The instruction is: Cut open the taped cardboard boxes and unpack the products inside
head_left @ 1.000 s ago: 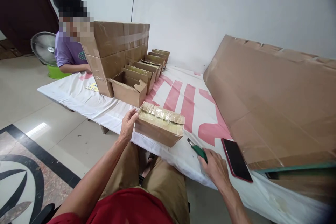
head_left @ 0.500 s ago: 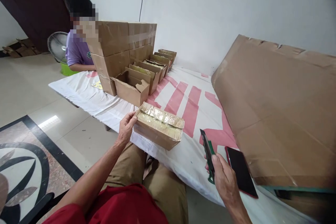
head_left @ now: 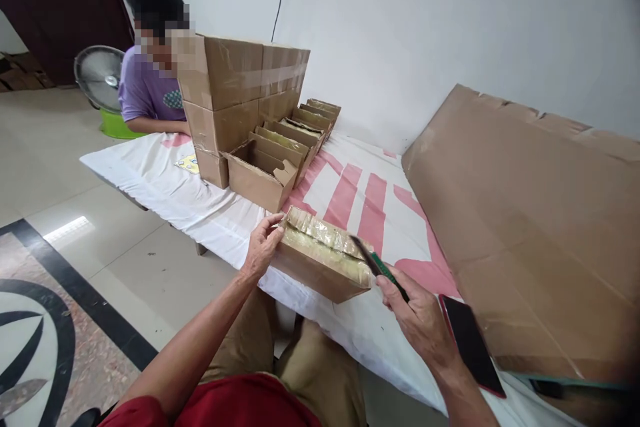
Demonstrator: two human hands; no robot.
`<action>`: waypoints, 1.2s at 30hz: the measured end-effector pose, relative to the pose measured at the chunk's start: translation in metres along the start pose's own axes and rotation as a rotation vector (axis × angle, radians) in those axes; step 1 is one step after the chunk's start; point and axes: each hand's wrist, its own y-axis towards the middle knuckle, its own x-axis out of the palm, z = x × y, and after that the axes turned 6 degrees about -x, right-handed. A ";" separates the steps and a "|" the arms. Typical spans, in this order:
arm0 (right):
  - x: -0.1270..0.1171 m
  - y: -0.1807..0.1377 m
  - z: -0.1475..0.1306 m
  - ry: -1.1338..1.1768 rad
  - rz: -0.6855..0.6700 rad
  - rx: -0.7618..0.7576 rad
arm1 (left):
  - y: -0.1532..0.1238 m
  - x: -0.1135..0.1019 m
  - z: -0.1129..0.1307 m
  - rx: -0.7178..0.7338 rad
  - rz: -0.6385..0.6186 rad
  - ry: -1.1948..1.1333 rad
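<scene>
A small cardboard box (head_left: 320,263) with shiny tape over its top flaps rests at the near edge of the cloth-covered table. My left hand (head_left: 263,245) grips its left end, thumb and fingers at the corner. In my right hand (head_left: 417,313) is a green utility knife (head_left: 381,267), its dark blade reaching over the right end of the box top. Whether the blade touches the tape I cannot tell. Beyond the box, an open cardboard box (head_left: 263,177) heads a row of several others.
Stacked cartons (head_left: 233,80) stand at the back left, with a person in a purple shirt (head_left: 150,90) behind them. A phone (head_left: 473,343) lies to the right of my right hand. A large cardboard sheet (head_left: 525,233) leans along the right side. A fan (head_left: 103,80) stands on the floor.
My right hand has brought the utility knife leftward and up, from beside the box to over its right end. My left hand stays on the box. The view has shifted slightly.
</scene>
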 end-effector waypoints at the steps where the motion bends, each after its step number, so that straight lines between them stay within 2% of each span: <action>1: -0.006 0.004 -0.010 -0.092 -0.070 -0.083 | 0.002 0.001 -0.002 0.010 -0.024 -0.001; 3: -0.007 0.016 -0.030 -0.246 -0.197 -0.251 | 0.004 0.002 -0.006 0.032 -0.066 0.003; 6: 0.011 0.040 -0.050 -0.449 -0.320 -0.429 | 0.008 0.002 -0.013 0.051 -0.121 0.030; 10: 0.036 0.065 -0.058 -0.658 -0.406 -0.550 | 0.008 0.004 -0.020 0.115 -0.130 0.062; 13: 0.045 0.072 -0.059 -0.755 -0.417 -0.604 | 0.007 0.005 -0.023 0.160 -0.130 0.084; 17: 0.050 0.070 -0.063 -0.919 -0.414 -0.566 | 0.005 0.005 -0.022 0.200 -0.130 0.098; 23: 0.047 0.072 -0.085 -1.041 -0.599 -0.401 | 0.008 0.007 0.001 0.134 -0.066 0.171; 26: 0.047 0.080 -0.098 -1.071 -0.668 -0.368 | 0.016 0.017 0.010 0.192 -0.041 0.272; 30: 0.051 0.088 -0.107 -1.120 -0.750 -0.312 | 0.025 0.027 0.005 0.272 -0.067 0.396; 36: 0.043 0.088 -0.105 -1.091 -0.807 -0.276 | 0.027 0.021 -0.004 0.244 -0.108 0.462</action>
